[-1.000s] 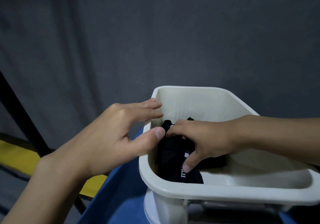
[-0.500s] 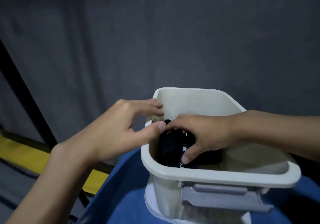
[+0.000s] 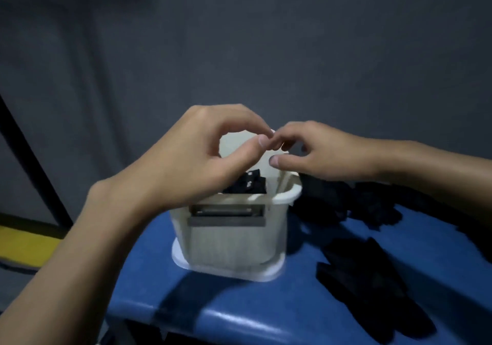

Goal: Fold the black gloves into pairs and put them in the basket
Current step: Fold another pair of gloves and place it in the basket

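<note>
Step in hand: I judge a drop-off just finished. A folded pair (image 3: pixel 247 184) lies inside the basket (image 3: pixel 231 243), black with a small white mark, and shows just above the near rim.
Left hand (image 3: pixel 191 158): hovers over the basket's left side. The fingers are loosely curled and the thumb tip is near the forefinger. I see nothing held.
Right hand (image 3: pixel 322 155): hovers over the basket's back right, with curled fingers and the thumb stretched toward the left hand. It looks empty too. The two hands' fingertips meet or overlap above the basket; I cannot tell which.
Basket: white, upright on the blue table (image 3: pixel 202 299), grey handle (image 3: pixel 226 218) facing me.
Work left: loose black gloves are on the table. One heap (image 3: pixel 343 200) is just beside the basket's right rim, and more (image 3: pixel 367 288) are nearer me on the right. The frame is blurred and dark, so I can't count them.
Progress: partway, in my judgement.
Next move calls for: the right hand to swing out to the gloves, pick out two that match, and lay them flat together for folding. Black on black, so I expect separating single gloves will go by feel.
Surroundings: a grey backdrop and a yellow floor strip (image 3: pixel 24 246) far left.
</note>
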A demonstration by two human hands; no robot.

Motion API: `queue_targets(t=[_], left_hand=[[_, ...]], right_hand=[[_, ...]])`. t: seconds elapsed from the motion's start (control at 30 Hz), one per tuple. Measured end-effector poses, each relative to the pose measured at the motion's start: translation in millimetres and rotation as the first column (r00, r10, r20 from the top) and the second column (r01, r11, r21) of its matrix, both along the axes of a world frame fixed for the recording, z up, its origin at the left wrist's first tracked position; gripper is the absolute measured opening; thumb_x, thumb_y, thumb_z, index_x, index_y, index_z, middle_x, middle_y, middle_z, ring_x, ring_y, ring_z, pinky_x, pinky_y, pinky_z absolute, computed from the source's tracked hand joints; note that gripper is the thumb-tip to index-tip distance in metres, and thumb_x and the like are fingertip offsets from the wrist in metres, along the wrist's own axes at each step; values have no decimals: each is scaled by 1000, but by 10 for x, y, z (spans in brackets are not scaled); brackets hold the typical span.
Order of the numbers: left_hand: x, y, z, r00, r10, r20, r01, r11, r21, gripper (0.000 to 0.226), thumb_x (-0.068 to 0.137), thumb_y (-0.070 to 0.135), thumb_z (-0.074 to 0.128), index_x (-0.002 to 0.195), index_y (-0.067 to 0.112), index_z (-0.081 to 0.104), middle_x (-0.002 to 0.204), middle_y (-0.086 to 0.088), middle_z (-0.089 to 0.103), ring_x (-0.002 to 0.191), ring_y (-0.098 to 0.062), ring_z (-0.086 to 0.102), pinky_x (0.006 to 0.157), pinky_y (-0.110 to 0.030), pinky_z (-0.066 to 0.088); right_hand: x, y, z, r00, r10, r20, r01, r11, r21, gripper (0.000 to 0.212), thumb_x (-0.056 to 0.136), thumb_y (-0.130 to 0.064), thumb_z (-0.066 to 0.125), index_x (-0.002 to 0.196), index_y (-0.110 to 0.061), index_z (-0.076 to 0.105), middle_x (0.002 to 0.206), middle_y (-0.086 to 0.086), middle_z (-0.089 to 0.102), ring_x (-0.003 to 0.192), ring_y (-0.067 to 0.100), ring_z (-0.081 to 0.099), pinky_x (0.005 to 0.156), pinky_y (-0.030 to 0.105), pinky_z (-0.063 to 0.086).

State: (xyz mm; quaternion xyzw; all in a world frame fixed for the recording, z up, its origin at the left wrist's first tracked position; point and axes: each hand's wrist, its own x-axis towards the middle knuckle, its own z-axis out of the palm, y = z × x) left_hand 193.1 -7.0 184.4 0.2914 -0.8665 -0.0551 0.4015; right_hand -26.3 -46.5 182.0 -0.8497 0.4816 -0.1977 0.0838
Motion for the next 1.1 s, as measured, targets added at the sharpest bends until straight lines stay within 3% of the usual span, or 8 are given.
queue_targets(t=[0.17,0.23,0.33,0.43,0.63,0.77,0.9,1.1], left_hand=[[-636,429,-62,991,-86,105,94,993,-77,18,93,26,58,98,20,74,85,10,67,83,-9,62,73,-20,44],[-861,550,-216,986,-107,132,113,993,-43,19,91,26,58,96,19,75,80,7,66,74,-7,59,65,-19,41],[-1106,621,-604,984,-83,155,74,995,64,19,89,25,57,95,18,74,81,5,69,70,-7,57,67,-27,46],[-1225,537,-1073,967,-24,252,-24,982,187,21,91,28,55,101,20,72,93,5,68,85,-10,61,78,-36,50],[-1256,467,-1541,857,43,513,-172,963,208,41,101,42,43,139,29,53,138,8,55,125,-16,52,102,-40,45],[-1233,460,-1604,828,76,555,-204,964,171,44,102,43,40,144,32,47,145,13,50,129,-14,51,103,-37,43],[-1208,468,-1635,832,88,547,-217,960,176,53,102,43,42,153,29,32,148,7,50,129,-17,51,103,-36,40],[-1197,415,-1684,825,116,553,-260,947,188,48,104,46,33,147,28,44,150,12,48,139,-10,42,110,-32,31]], right_hand=[[-593,488,-202,984,-37,174,37,999,1,8,93,-31,64,100,-29,67,98,-12,67,91,-3,62,71,7,41],[-826,672,-400,964,-67,257,51,996,69,8,93,-23,65,100,-22,68,91,-10,70,81,-4,65,69,11,46],[-1182,900,-807,947,-133,292,101,987,123,12,90,-26,69,102,-28,69,95,-12,72,90,0,66,80,23,50],[-1411,1186,-1195,918,-225,326,165,966,200,14,87,-24,72,95,-35,69,90,-19,69,87,-5,63,73,14,46],[-1487,1546,-1751,889,-277,365,194,949,249,29,77,-28,81,101,-39,68,100,-18,61,99,0,60,89,15,44],[-1419,1546,-1841,866,-272,420,236,962,135,27,78,-24,80,94,-41,67,100,-15,60,98,2,59,88,13,41],[-1424,1560,-1873,879,-250,406,218,968,124,25,78,-27,80,93,-42,66,101,-17,58,100,1,58,88,9,40],[-1482,1562,-1894,912,-197,361,208,978,10,20,84,-18,75,84,-37,67,97,-15,58,94,9,61,82,17,46]])
